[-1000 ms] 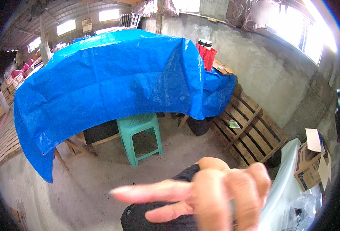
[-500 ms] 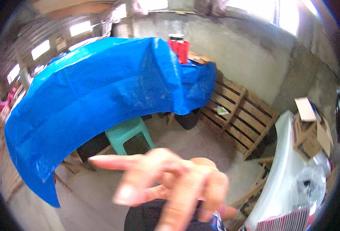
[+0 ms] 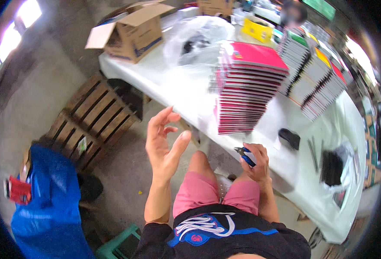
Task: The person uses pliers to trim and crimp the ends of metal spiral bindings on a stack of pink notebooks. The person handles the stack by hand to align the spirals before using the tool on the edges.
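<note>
Two hands show above the person's pink shorts [image 3: 199,194]. The right hand [image 3: 256,163] is curled shut around blue-handled pliers [image 3: 245,155], whose dark tip pokes out to the left, just at the near edge of the table [image 3: 285,172]. The left hand [image 3: 162,140] is raised over the floor, palm turned inward, fingers spread and loosely bent, holding nothing. Just beyond the pliers a tall stack of pink notebooks [image 3: 246,88] stands on the table, and to its right lies a small black object [image 3: 289,138]. More stacks of books [image 3: 313,71] stand further right, fanned in rows. Left of the table a wooden pallet [image 3: 95,118] lies on the floor, and a blue tarp [image 3: 48,207] hangs at the lower left. At the far end an open cardboard box [image 3: 132,30] sits on the table beside a clear plastic bag [image 3: 195,41].
</note>
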